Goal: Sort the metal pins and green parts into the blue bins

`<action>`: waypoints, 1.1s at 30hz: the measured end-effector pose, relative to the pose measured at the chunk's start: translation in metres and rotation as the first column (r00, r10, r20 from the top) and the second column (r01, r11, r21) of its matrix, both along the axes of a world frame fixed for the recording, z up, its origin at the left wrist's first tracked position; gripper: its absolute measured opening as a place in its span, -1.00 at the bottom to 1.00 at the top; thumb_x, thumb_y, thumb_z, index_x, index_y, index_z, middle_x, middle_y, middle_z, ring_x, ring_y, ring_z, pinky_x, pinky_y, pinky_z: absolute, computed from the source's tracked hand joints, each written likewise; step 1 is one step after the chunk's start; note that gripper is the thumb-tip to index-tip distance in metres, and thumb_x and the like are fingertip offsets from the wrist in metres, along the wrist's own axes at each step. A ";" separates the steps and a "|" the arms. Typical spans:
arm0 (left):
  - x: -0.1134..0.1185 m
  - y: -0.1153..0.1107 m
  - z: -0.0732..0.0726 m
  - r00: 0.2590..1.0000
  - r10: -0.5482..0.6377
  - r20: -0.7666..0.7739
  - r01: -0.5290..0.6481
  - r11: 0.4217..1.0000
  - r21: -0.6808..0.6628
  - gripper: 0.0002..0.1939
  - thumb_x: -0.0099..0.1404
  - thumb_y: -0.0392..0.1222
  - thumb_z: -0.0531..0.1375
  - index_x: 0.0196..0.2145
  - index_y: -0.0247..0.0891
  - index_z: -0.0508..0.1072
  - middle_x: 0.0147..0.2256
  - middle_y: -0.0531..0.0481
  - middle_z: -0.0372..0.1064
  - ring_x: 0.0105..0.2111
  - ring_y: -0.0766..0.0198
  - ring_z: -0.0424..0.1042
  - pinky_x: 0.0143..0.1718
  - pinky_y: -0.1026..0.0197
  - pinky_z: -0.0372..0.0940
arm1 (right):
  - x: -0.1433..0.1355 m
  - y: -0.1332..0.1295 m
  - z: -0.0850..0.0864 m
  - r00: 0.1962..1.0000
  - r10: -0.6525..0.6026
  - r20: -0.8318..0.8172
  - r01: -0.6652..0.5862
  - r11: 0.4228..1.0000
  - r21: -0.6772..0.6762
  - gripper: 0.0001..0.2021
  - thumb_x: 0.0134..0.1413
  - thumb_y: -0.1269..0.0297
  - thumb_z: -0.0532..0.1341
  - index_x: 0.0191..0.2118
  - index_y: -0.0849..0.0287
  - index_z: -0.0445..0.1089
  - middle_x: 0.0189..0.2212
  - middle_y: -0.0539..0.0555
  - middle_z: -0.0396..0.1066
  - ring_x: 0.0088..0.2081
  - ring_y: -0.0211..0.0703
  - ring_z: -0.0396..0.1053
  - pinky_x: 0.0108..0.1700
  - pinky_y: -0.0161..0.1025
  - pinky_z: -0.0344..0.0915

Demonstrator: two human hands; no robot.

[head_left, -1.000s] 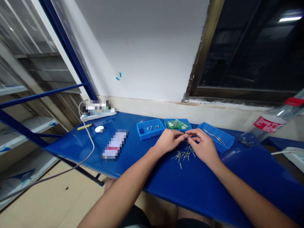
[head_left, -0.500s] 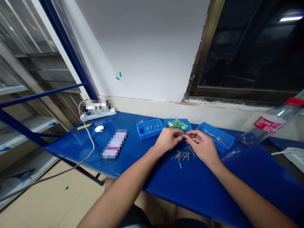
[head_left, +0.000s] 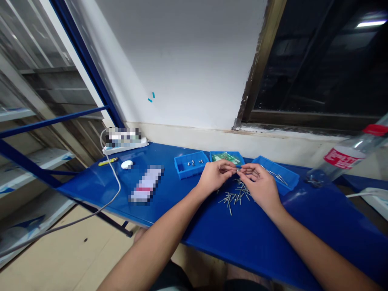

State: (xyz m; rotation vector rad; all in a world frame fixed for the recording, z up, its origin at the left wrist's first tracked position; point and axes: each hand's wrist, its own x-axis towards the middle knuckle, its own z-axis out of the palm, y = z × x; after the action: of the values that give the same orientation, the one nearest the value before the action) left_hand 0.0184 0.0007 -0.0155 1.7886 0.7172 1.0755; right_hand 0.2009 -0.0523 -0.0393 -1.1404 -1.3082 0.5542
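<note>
Fine fingertip work, best done low and steady

A blue table (head_left: 273, 238) carries everything here. Toward its right end stands a clear plastic bottle (head_left: 344, 157) with a red cap, well apart from the work. Three blue plastic trays line the back: the left tray (head_left: 194, 173) holds a few silvery fittings (head_left: 191, 163), the middle tray (head_left: 226, 152) green pieces (head_left: 222, 157), and the right tray (head_left: 287, 188) slim metal rods (head_left: 280, 178).

The left hand (head_left: 216, 175) and right hand (head_left: 263, 184) meet in front of the middle tray, their tips almost touching. Each grip is a light pinch of thumb and fingers, with hardly any gap, on one small part (head_left: 237, 169) — too tiny and covered to identify. Just nearer the person, loose metal pins (head_left: 233, 198) lie in a heap.

To handle the part well, one hand should probably hold it firm while the other makes the fine adjustments — fingertips in line, pressure even, wrists low — since so small a piece could easily slip into the heap.
</note>
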 end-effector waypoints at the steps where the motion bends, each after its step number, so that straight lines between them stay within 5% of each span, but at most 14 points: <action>1: 0.000 0.000 -0.001 1.000 0.001 0.006 -0.001 1.000 -0.010 -0.80 0.30 -0.36 0.33 -0.10 -0.32 0.57 -0.15 -0.17 0.66 -0.12 0.15 0.67 0.00 0.07 0.56 | 0.000 0.000 0.000 1.000 -0.003 -0.009 0.003 1.000 -0.001 -0.63 0.10 0.03 0.46 -0.10 0.14 0.48 -0.23 0.17 0.57 -0.16 -0.01 0.58 -0.05 -0.04 0.58; 13: 0.001 -0.001 0.003 0.989 0.019 0.146 -0.019 1.000 -0.002 -0.62 0.40 -0.32 0.26 0.15 -0.28 0.43 -0.03 -0.22 0.62 0.00 0.09 0.63 0.09 0.01 0.52 | -0.010 -0.010 0.011 0.988 0.127 -0.084 -0.127 0.992 0.013 -0.61 0.21 0.05 0.40 0.06 0.10 0.42 0.01 0.24 0.59 0.03 0.08 0.59 0.10 0.09 0.55; 18: -0.009 0.001 0.016 0.972 0.234 -0.026 -0.218 0.935 0.281 -0.67 0.42 -0.26 0.25 0.12 -0.23 0.48 -0.12 -0.12 0.59 -0.14 0.19 0.60 -0.08 0.14 0.51 | -0.007 -0.009 0.011 0.999 0.044 0.026 -0.044 0.999 0.013 -0.65 0.28 0.06 0.33 0.08 0.10 0.41 -0.04 0.22 0.60 -0.05 0.04 0.59 -0.05 -0.02 0.58; 21: -0.024 0.003 0.028 0.877 0.450 -0.169 -0.311 0.799 0.516 -0.79 0.48 -0.20 0.16 -0.01 -0.21 0.54 -0.14 -0.11 0.53 -0.12 0.18 0.54 -0.01 0.11 0.44 | -0.002 -0.008 0.010 0.976 -0.058 0.209 0.056 0.998 0.017 -0.71 0.31 0.09 0.29 0.05 0.09 0.47 -0.13 0.15 0.60 -0.23 -0.04 0.58 -0.18 -0.09 0.54; 25: -0.042 0.010 0.037 0.690 0.645 -0.328 -0.342 0.690 0.638 -0.79 0.49 -0.21 0.11 -0.07 -0.21 0.54 -0.11 -0.14 0.50 -0.10 0.11 0.51 -0.01 0.08 0.37 | 0.005 -0.006 0.008 0.850 -0.120 0.512 0.066 0.990 0.123 -0.84 0.33 0.19 0.24 -0.11 0.07 0.54 -0.24 0.10 0.57 -0.27 -0.04 0.52 -0.17 -0.09 0.48; 29: -0.048 0.014 0.035 0.479 0.721 -0.501 -0.344 0.679 0.648 -0.82 0.42 -0.25 0.14 -0.15 -0.21 0.55 -0.14 -0.16 0.52 -0.05 0.00 0.48 0.01 0.01 0.32 | 0.008 -0.002 0.003 0.707 -0.037 0.707 -0.100 0.983 0.151 -0.83 0.36 0.29 0.18 -0.11 0.07 0.54 -0.21 0.12 0.59 -0.09 0.06 0.49 -0.03 -0.02 0.45; 33: -0.047 0.014 0.029 0.408 0.727 -0.552 -0.343 0.683 0.645 -0.83 0.39 -0.28 0.13 -0.28 -0.22 0.54 -0.11 -0.18 0.48 -0.07 0.01 0.43 -0.02 0.01 0.32 | 0.011 0.001 0.000 0.609 -0.048 0.792 -0.097 0.986 0.134 -0.81 0.36 0.26 0.18 -0.05 0.08 0.53 -0.19 0.14 0.59 -0.04 0.13 0.46 0.00 0.06 0.45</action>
State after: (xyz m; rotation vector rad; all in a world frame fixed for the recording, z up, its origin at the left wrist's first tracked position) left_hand -0.0286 0.0149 0.0138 2.5504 1.8754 0.8288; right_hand 0.2122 -0.0517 -0.0397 -1.2794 -2.0995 -0.1098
